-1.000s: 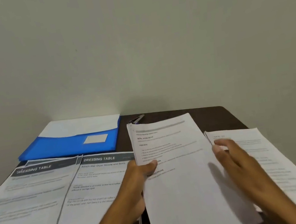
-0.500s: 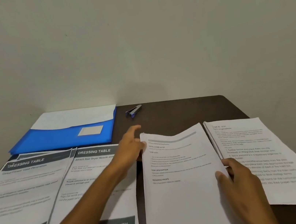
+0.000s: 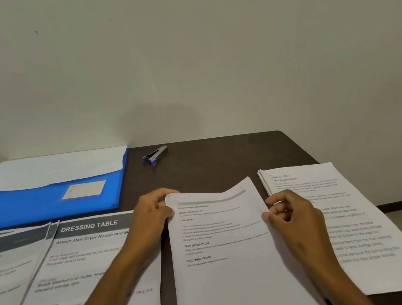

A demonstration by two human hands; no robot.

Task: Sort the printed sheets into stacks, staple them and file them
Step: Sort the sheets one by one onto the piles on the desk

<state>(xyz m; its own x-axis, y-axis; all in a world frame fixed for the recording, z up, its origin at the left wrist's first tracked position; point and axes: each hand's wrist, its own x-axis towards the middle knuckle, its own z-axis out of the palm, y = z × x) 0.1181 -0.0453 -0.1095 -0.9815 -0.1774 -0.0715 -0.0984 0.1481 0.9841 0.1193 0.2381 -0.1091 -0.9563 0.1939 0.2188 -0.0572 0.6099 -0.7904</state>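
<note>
A stack of white printed sheets (image 3: pixel 232 265) lies in the middle of the dark table. My left hand (image 3: pixel 151 214) pinches its top left corner. My right hand (image 3: pixel 293 219) grips its right edge, fingers curled. The top edge of the stack bows upward a little. Right of it lies another stack (image 3: pixel 357 228) headed "Desk Organization". Two "DRESSING TABLE" stacks lie on the left, one (image 3: pixel 87 273) beside my left arm and one (image 3: pixel 2 281) at the frame's edge. A small purple and grey stapler (image 3: pixel 155 154) sits at the back of the table.
A blue folder (image 3: pixel 32 203) with white paper sticking out of it lies at the back left against the wall. Bare dark tabletop (image 3: pixel 217 163) shows between the stapler and the stacks. The table's right edge drops to the floor at the far right.
The middle stack has come down from a raised tilt onto the table. My left hand reached out toward the stapler, then came back to the stack's top left corner. My right hand moved up its right edge.
</note>
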